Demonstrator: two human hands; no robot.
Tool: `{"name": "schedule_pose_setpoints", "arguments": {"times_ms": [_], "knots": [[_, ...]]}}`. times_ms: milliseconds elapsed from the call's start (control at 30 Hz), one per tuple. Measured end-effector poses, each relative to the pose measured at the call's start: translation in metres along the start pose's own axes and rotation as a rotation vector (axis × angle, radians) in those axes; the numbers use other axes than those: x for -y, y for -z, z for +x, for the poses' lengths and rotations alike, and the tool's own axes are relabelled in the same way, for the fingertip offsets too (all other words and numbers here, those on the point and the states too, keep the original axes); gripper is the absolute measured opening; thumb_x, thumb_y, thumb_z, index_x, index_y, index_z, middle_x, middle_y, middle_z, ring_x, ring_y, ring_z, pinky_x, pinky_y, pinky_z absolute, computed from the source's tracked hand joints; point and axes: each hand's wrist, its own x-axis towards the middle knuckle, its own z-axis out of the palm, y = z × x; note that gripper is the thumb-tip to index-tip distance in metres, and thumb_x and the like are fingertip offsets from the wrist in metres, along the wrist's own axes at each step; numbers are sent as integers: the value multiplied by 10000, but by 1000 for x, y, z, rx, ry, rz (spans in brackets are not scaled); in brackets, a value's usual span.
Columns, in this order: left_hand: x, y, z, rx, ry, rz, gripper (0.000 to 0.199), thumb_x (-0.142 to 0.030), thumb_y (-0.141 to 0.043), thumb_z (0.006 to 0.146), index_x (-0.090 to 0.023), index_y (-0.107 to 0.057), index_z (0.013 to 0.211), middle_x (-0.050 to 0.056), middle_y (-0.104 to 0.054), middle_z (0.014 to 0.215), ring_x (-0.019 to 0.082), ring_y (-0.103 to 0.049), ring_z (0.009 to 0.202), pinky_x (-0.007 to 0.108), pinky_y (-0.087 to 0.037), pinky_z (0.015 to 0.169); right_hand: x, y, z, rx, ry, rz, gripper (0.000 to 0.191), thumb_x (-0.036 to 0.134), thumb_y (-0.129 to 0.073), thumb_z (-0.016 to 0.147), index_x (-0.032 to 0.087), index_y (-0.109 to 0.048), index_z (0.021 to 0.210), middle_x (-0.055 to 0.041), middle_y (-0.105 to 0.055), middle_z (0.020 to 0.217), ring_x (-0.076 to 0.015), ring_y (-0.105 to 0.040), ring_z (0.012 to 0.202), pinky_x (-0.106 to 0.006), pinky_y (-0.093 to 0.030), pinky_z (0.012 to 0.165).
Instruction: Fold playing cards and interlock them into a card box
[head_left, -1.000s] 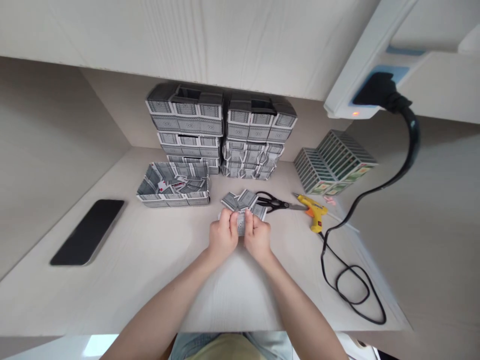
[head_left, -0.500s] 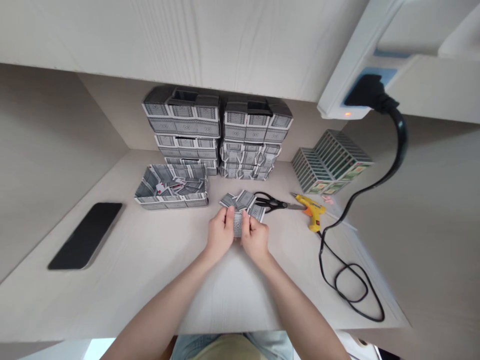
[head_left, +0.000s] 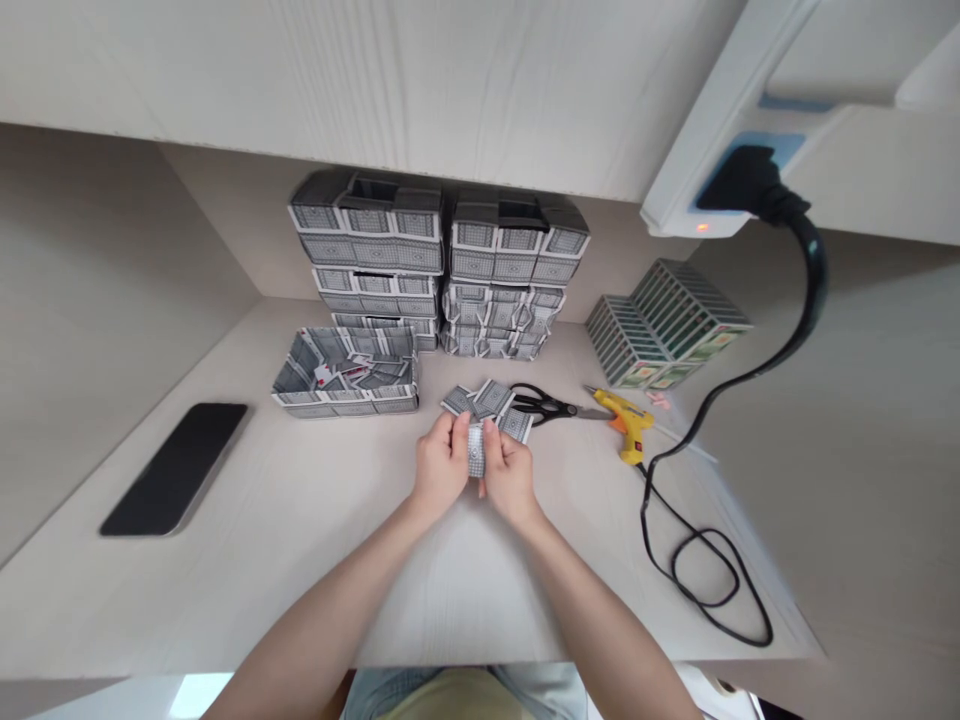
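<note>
Both thumbs up front! Left hand (head_left: 441,465) and right hand (head_left: 513,475) each have a closed grip on one patterned card (head_left: 476,452), midway between the surface's (head_left: 300,590) side edges. Loose cards (head_left: 493,398) lie just beyond, toward the back edge; the glue gun (head_left: 630,425) sits near the right edge.

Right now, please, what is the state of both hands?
Left hand: closed, holding a gray-patterned card.
Right hand: closed, holding the same card.

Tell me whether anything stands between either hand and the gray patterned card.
Nothing visible does: the left hand and right hand both grip the card. The loose cards lie just beyond, not between.
</note>
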Motion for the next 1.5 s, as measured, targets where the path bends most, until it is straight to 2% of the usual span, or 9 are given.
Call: {"name": "schedule_pose_setpoints", "arguments": {"times_ms": [167,400,567,700,933,1100,1233,1400,1500], "knots": [[2,0,1,-7,34,-38,367,-437,-377,838,-184,-378,573,-62,-364,434,67,-352,391,187,-257,394,2,0,-1,-2,-5,1,476,521,-385,821,193,-392,478,65,-370,287,-78,-368,250,-185,-274,288],[1,-4,-3,138,232,-317,365,-507,-375,828,-183,-448,678,-65,-436,422,82,-423,307,188,-280,323,-1,5,6,-84,18,-66,467,525,-370,829,185,-435,515,43,-455,338,-94,-428,285,-192,-317,311],[2,-5,-3,84,130,-231,380,-473,-415,823,-176,-393,588,-71,-374,426,62,-386,370,180,-300,381,-2,6,7,-139,37,-96,471,530,-382,822,196,-385,490,67,-374,300,-85,-387,261,-187,-278,292],[3,-5,-2,71,82,-241,348,-440,-433,822,-168,-426,605,-65,-379,471,58,-372,413,175,-302,405,-2,5,6,-122,26,-88,479,546,-369,821,199,-383,490,71,-354,286,-88,-379,251,-189,-271,286],[0,-4,-4,133,182,-325,366,-478,-412,816,-171,-463,625,-66,-383,403,71,-375,334,187,-278,346,-2,7,6,-150,48,-128,461,535,-376,823,202,-396,505,63,-379,316,-96,-394,280,-203,-296,314],[0,-3,-1,114,18,-67,455,-489,-457,776,-166,-366,469,-55,-307,404,62,-311,403,186,-242,389,0,9,7,-181,65,-150,457,521,-410,812,204,-358,488,75,-335,308,-82,-368,287,-197,-292,330],[1,-2,0,109,-46,46,468,-476,-407,801,-168,-334,456,-45,-291,414,67,-291,422,194,-223,401,1,9,9,-143,11,-80,457,531,-443,784,202,-353,480,82,-312,301,-78,-345,268,-193,-251,288],[1,-2,-1,75,-55,36,489,-484,-396,800,-170,-315,434,-41,-271,402,70,-276,409,206,-210,395,1,7,9,-81,-58,-6,483,555,-452,766,206,-337,453,79,-305,270,-81,-325,235,-200,-221,257],[0,-4,-3,43,-9,-19,515,-497,-413,792,-168,-313,409,-40,-263,384,69,-274,400,206,-211,386,0,7,9,-96,-50,-17,492,558,-449,765,207,-320,447,79,-299,285,-74,-314,251,-199,-215,264]]}}
